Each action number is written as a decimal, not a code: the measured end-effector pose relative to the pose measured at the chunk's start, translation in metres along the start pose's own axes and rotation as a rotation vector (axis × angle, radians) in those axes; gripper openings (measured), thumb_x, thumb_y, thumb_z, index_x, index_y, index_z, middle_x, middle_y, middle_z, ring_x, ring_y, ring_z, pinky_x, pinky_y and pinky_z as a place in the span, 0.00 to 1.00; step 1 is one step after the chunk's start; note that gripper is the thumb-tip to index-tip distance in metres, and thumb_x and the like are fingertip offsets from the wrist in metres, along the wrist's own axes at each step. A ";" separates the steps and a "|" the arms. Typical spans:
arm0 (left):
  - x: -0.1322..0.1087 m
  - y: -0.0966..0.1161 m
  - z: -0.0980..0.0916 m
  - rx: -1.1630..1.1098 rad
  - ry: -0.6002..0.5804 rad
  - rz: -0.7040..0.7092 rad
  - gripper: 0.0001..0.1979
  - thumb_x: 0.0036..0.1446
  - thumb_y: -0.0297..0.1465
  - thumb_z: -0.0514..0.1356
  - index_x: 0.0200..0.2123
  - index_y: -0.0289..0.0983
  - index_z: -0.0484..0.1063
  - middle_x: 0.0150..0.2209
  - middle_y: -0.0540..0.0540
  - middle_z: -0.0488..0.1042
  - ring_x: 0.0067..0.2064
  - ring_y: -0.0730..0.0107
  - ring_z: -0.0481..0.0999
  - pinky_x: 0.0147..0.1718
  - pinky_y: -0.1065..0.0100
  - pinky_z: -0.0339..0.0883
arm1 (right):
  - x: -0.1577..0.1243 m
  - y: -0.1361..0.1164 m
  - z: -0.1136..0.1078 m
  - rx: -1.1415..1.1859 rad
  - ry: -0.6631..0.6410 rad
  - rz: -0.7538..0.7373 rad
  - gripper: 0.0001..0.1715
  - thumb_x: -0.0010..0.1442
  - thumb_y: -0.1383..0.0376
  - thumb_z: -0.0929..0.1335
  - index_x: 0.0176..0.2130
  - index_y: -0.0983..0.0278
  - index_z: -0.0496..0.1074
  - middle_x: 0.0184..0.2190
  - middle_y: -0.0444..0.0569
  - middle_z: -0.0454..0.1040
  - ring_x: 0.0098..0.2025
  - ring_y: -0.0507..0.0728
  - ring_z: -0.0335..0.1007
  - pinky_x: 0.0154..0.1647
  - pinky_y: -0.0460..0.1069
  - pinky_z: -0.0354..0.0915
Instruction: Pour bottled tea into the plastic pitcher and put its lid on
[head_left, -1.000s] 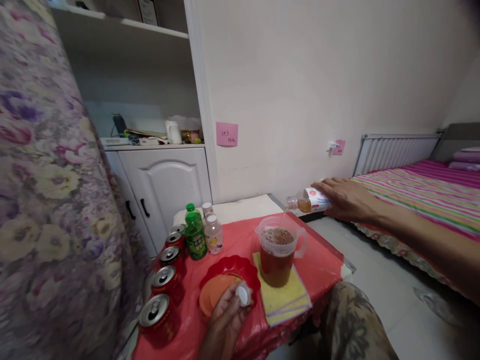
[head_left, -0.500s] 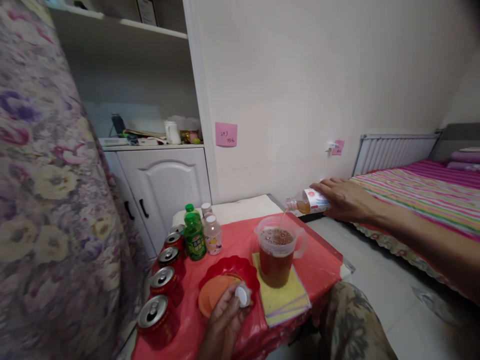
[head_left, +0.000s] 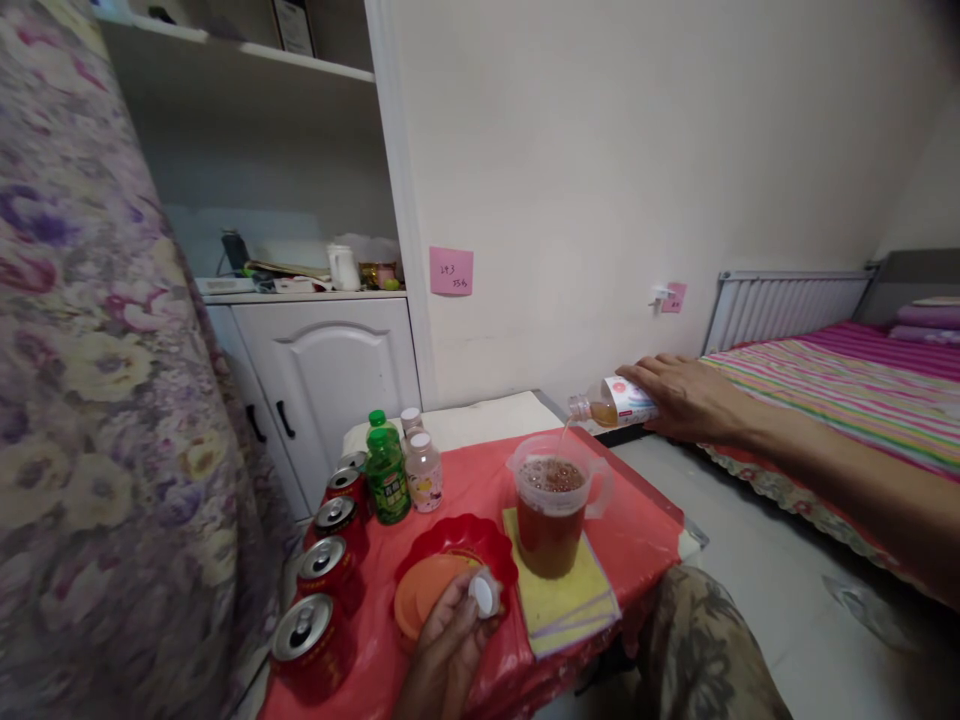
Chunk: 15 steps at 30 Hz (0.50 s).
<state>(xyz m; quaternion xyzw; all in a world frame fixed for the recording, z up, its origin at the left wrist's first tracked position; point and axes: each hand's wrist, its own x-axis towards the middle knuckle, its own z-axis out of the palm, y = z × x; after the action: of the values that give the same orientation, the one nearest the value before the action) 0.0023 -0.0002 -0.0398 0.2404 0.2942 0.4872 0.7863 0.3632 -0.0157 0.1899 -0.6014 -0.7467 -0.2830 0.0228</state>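
My right hand (head_left: 686, 398) grips a small clear bottle (head_left: 611, 404) with a white and pink label, tipped on its side. A thin stream of brown drink falls from its mouth into a clear plastic jug (head_left: 553, 508), nearly full of reddish-brown liquid with foam on top. The jug stands on yellow cloths (head_left: 568, 603) on a red-covered table (head_left: 480, 480). Near the table's front, my left hand (head_left: 448, 650) pinches a white bottle cap (head_left: 484, 594) over a red scalloped dish (head_left: 450, 545) holding an orange lid.
Several open red cans (head_left: 321, 570) line the table's left edge, with a green bottle (head_left: 387, 478) and two small white-capped bottles (head_left: 424, 471) behind. A floral curtain hangs at left, white cabinet (head_left: 322, 375) behind, striped bed (head_left: 840, 400) and radiator at right. My knee (head_left: 697, 640) is below.
The pouring goes on; the level in the tipped bottle has dropped a little. Both hands stay about where they were, and the view has shifted slightly.
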 end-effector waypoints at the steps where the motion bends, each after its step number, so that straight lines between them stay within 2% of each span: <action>1: 0.001 0.000 -0.001 -0.005 -0.005 0.000 0.17 0.48 0.29 0.72 0.43 0.36 0.79 0.42 0.42 0.84 0.44 0.63 0.82 0.49 0.65 0.74 | 0.000 0.000 0.000 0.002 0.005 0.000 0.30 0.53 0.65 0.68 0.56 0.63 0.63 0.47 0.58 0.76 0.46 0.66 0.71 0.42 0.56 0.61; 8: 0.008 -0.004 -0.007 -0.031 -0.044 0.005 0.17 0.48 0.30 0.72 0.43 0.36 0.78 0.41 0.42 0.84 0.44 0.64 0.82 0.47 0.66 0.74 | 0.002 -0.001 -0.003 -0.032 -0.028 0.005 0.31 0.52 0.67 0.68 0.56 0.65 0.63 0.47 0.58 0.75 0.48 0.67 0.71 0.44 0.57 0.62; 15: 0.005 -0.002 -0.005 -0.018 -0.028 0.007 0.18 0.46 0.30 0.73 0.43 0.37 0.78 0.40 0.44 0.84 0.41 0.65 0.82 0.43 0.67 0.74 | 0.003 -0.001 -0.004 -0.048 -0.034 0.005 0.31 0.51 0.67 0.68 0.56 0.64 0.63 0.48 0.58 0.75 0.47 0.66 0.71 0.44 0.56 0.62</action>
<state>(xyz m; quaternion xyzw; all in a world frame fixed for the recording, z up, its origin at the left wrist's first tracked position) 0.0021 0.0039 -0.0461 0.2411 0.2781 0.4891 0.7907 0.3599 -0.0147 0.1936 -0.6086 -0.7384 -0.2906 -0.0037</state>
